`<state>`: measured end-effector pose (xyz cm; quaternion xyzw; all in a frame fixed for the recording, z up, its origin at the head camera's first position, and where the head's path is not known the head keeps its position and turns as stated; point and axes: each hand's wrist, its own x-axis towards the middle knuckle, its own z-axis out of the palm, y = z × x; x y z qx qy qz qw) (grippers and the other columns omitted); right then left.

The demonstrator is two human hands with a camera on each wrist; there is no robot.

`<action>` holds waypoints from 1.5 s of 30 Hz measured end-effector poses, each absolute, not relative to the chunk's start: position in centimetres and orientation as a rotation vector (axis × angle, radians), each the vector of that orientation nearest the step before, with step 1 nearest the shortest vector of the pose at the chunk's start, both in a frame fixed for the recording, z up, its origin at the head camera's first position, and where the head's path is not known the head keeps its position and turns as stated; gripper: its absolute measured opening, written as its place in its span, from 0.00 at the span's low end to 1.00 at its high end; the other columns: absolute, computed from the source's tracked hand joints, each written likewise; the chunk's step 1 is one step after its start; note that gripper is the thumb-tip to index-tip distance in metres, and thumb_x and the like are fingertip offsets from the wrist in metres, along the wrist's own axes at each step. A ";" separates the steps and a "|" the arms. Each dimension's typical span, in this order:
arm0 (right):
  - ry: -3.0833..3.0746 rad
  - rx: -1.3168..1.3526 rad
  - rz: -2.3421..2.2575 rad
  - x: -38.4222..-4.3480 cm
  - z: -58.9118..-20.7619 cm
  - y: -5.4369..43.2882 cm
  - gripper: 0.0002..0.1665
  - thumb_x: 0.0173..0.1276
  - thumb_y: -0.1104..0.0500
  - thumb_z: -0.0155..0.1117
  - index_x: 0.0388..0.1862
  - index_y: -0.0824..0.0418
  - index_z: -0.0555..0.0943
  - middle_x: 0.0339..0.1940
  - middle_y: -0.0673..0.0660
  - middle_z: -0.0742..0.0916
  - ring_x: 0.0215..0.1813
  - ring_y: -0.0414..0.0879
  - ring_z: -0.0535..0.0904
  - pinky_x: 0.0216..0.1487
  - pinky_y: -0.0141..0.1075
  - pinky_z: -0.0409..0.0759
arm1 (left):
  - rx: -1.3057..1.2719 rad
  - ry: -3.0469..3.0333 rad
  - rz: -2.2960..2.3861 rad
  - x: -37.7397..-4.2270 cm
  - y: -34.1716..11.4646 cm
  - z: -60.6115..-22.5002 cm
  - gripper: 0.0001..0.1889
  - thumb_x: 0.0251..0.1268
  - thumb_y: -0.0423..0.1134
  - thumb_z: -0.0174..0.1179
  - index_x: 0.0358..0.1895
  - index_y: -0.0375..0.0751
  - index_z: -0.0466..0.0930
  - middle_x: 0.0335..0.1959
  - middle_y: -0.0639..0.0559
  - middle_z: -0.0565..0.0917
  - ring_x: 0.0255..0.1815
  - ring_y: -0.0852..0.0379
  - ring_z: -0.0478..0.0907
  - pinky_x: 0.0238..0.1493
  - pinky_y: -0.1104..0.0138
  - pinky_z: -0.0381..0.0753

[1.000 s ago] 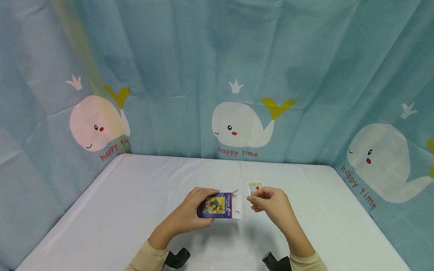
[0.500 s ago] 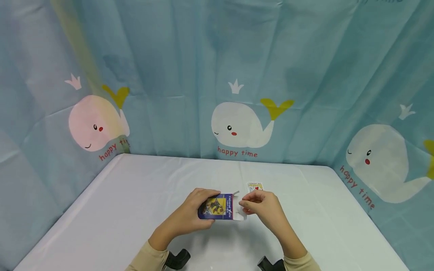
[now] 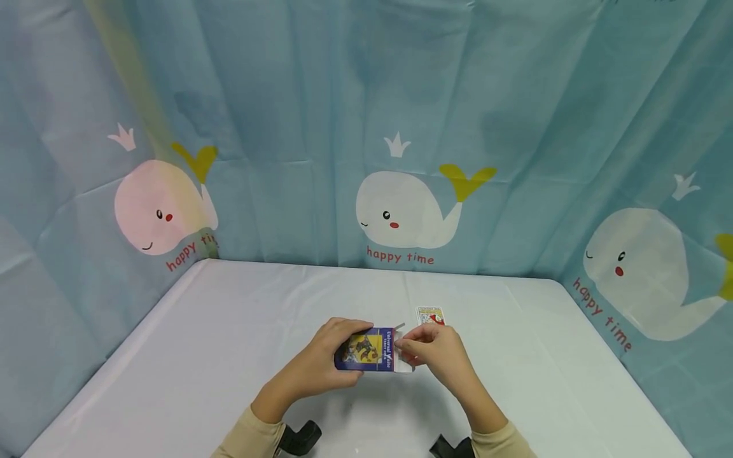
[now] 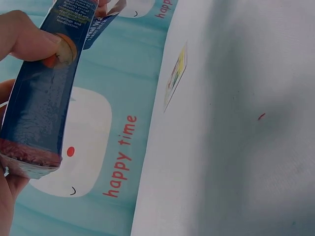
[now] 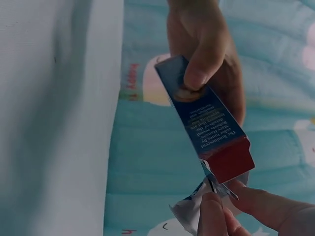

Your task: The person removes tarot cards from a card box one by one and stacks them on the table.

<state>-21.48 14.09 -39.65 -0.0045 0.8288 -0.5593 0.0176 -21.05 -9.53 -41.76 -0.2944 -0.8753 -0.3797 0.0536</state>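
Note:
My left hand [image 3: 321,359] holds a blue tarot card box [image 3: 364,349] on its side above the table, thumb on one long edge and fingers on the other. The yellow picture on its front faces up, and the open end points right. At that end my right hand [image 3: 432,350] pinches the white-lined end flap [image 5: 189,211] between thumb and fingers. In the right wrist view the red end of the box shows just above these fingertips. Behind the right hand a picture card [image 3: 431,315] lies face up on the table, partly covered by the fingers.
A white cloth covers the table [image 3: 275,305]. A blue curtain [image 3: 286,191] printed with white whales hangs along its back and sides. Black wrist mounts [image 3: 301,437] stick out below both sleeves.
My right hand has moved left, from beside the picture card to the open end of the box, where it now pinches the flap. The left hand and box have hardly moved.

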 end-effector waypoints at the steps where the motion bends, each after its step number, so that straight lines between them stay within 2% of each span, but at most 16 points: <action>1: 2.579 -0.009 -1.733 -21.5 -39.7 14.0 0.10 0.58 0.59 0.74 0.30 0.67 0.86 0.27 0.56 0.89 0.27 0.43 0.84 0.31 0.36 0.84 | -0.895 -2.660 -1.158 -21.0 -9.5 -41.7 0.38 0.50 0.39 0.73 0.69 0.60 0.70 0.63 0.60 0.76 0.60 0.61 0.67 0.55 0.61 0.74; 14: 2.626 0.000 -1.701 -21.7 -40.2 13.6 0.08 0.58 0.62 0.74 0.27 0.66 0.84 0.23 0.54 0.87 0.23 0.43 0.81 0.32 0.42 0.84 | -0.913 -2.647 -1.169 -21.0 -9.3 -41.6 0.38 0.50 0.38 0.73 0.69 0.56 0.71 0.64 0.58 0.76 0.61 0.60 0.67 0.57 0.60 0.73; 24: 2.574 0.000 -1.701 -21.9 -39.7 14.7 0.11 0.57 0.62 0.75 0.34 0.69 0.84 0.27 0.57 0.89 0.26 0.45 0.85 0.34 0.43 0.86 | -0.922 -2.665 -1.163 -21.1 -9.1 -41.5 0.38 0.50 0.39 0.72 0.69 0.52 0.71 0.62 0.56 0.76 0.61 0.59 0.67 0.56 0.60 0.74; 31: 2.556 0.001 -1.688 -21.9 -39.1 15.4 0.16 0.58 0.64 0.74 0.46 0.68 0.85 0.29 0.57 0.88 0.30 0.45 0.86 0.34 0.39 0.86 | -0.897 -2.683 -1.167 -21.0 -9.2 -41.5 0.38 0.50 0.39 0.72 0.69 0.52 0.71 0.61 0.56 0.75 0.59 0.59 0.66 0.55 0.61 0.74; 38: 2.593 -0.018 -1.628 -21.8 -38.8 15.9 0.13 0.60 0.63 0.73 0.44 0.66 0.87 0.29 0.56 0.88 0.29 0.44 0.85 0.36 0.40 0.86 | -0.874 -2.688 -1.167 -20.9 -9.5 -41.6 0.39 0.50 0.40 0.72 0.69 0.58 0.70 0.64 0.58 0.74 0.60 0.60 0.66 0.55 0.60 0.74; 45: 2.633 0.002 -1.584 -22.1 -38.2 17.1 0.12 0.61 0.63 0.72 0.44 0.66 0.88 0.33 0.57 0.90 0.30 0.44 0.85 0.36 0.39 0.86 | -0.864 -2.677 -1.139 -21.1 -9.8 -41.5 0.39 0.50 0.39 0.72 0.70 0.57 0.70 0.64 0.58 0.75 0.61 0.60 0.66 0.55 0.60 0.74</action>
